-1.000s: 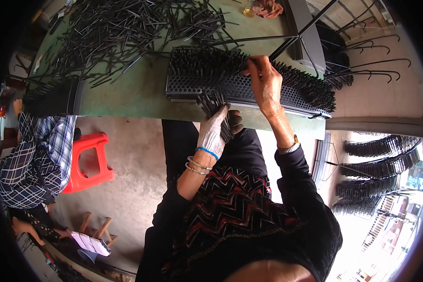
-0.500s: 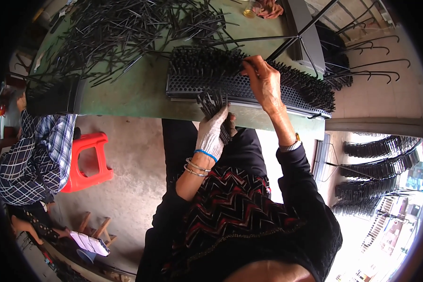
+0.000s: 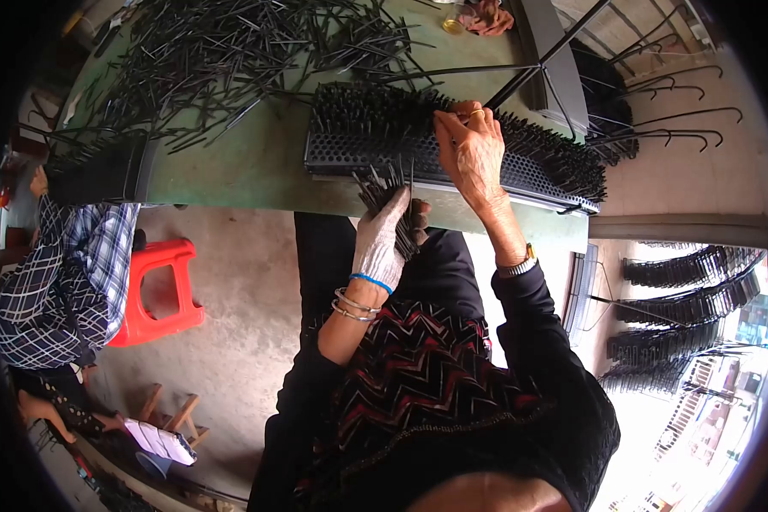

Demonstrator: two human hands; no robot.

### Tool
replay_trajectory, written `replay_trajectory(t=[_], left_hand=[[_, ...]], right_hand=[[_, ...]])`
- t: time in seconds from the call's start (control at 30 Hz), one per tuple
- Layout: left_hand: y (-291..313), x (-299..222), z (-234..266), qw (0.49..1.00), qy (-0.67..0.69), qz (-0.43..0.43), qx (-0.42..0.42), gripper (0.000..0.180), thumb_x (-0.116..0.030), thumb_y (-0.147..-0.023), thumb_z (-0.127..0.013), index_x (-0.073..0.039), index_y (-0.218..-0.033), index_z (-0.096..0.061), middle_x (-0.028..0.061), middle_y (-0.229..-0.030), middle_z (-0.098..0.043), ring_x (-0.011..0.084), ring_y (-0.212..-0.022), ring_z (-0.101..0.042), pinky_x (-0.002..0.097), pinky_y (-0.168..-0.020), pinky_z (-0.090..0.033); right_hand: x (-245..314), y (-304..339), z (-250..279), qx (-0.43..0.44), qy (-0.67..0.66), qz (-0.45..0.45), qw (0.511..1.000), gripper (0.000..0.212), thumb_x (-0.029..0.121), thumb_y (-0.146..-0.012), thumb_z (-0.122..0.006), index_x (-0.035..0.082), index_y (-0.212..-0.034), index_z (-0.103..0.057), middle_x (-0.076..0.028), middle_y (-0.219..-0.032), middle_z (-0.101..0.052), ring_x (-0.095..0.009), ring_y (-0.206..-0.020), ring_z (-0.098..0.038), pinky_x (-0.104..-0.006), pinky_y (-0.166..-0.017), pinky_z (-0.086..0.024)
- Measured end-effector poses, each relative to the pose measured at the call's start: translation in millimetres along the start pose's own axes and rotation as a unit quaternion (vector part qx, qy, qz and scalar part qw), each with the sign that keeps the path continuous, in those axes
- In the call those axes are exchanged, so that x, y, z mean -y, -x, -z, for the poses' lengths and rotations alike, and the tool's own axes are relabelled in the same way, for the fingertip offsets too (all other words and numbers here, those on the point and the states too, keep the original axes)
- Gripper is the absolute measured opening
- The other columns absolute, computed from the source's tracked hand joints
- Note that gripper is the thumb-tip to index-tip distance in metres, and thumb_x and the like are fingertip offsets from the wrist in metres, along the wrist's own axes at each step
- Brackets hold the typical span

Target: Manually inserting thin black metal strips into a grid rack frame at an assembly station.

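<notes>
A long black perforated rack point(image 3: 358, 154) lies along the near edge of the green table, its far rows packed with upright thin black sticks point(image 3: 367, 111). My right hand point(image 3: 471, 145) is over the rack's middle, fingers pinched together at the holes; whatever they grip is hidden behind them. Below the rack, at the table edge, my gloved left hand point(image 3: 382, 230) is closed round a bundle of black sticks point(image 3: 384, 188) that point up and fan out at the top.
Loose black sticks point(image 3: 222, 60) are heaped on the table's point(image 3: 222, 175) far left. Black metal rods point(image 3: 529, 77) cross at the right. A red stool point(image 3: 158, 290) stands left, beside another person in a checked shirt point(image 3: 68, 273). Black pieces hang in rows point(image 3: 691, 299) at right.
My right hand has shifted slightly left along the rack, fingers still pinched. My left hand keeps its bundle at nearly the same place.
</notes>
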State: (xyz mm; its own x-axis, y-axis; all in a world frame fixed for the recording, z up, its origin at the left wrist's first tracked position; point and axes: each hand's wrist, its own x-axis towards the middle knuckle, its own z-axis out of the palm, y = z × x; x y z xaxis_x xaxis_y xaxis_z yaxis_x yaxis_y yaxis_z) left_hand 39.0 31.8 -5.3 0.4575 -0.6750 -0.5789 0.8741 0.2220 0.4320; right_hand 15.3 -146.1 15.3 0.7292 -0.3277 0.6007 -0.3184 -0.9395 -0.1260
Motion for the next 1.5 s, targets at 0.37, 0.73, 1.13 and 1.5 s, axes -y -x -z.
replay_trajectory(t=[0.37,0.73,1.13,1.5], left_hand=[[5,-3,-5,0.999,-0.040,-0.023,0.020,0.022,-0.022,-0.093,-0.064,0.000,-0.101,-0.064,0.0098,-0.079,-0.068,0.0150,-0.061,-0.062,0.0262,-0.049,-0.048],[5,-2,-4,0.997,-0.066,0.017,0.042,0.023,-0.024,-0.093,-0.064,-0.003,-0.102,-0.064,0.0090,-0.082,-0.068,0.0160,-0.065,-0.065,0.0267,-0.050,-0.050],[-13,3,-4,1.000,-0.012,0.016,0.006,0.025,-0.028,-0.095,-0.061,-0.008,-0.110,-0.061,0.0078,-0.086,-0.067,0.0184,-0.074,-0.067,0.0352,-0.061,-0.058],[-14,4,-1,0.999,0.010,0.028,-0.036,0.016,-0.020,-0.093,-0.064,-0.006,-0.100,-0.066,0.0071,-0.078,-0.067,0.0174,-0.063,-0.065,0.0332,-0.055,-0.056]], right_hand=[[18,18,37,0.275,-0.379,-0.186,0.864,0.026,0.016,-0.091,-0.067,-0.003,-0.108,-0.066,-0.010,-0.087,-0.069,-0.012,-0.075,-0.063,-0.0270,-0.067,-0.051],[6,9,44,0.309,-0.544,-0.297,0.721,0.016,0.009,-0.090,-0.063,-0.005,-0.099,-0.060,-0.007,-0.077,-0.064,-0.012,-0.070,-0.063,-0.0273,-0.067,-0.052],[11,-7,32,0.045,-0.356,-0.210,0.909,0.012,0.007,-0.094,-0.060,-0.001,-0.102,-0.056,-0.008,-0.081,-0.070,-0.012,-0.076,-0.069,-0.0254,-0.068,-0.050],[7,-7,16,0.044,-0.280,-0.146,0.948,0.010,0.005,-0.093,-0.059,0.000,-0.101,-0.053,-0.009,-0.078,-0.070,-0.015,-0.070,-0.068,-0.0257,-0.063,-0.049]])
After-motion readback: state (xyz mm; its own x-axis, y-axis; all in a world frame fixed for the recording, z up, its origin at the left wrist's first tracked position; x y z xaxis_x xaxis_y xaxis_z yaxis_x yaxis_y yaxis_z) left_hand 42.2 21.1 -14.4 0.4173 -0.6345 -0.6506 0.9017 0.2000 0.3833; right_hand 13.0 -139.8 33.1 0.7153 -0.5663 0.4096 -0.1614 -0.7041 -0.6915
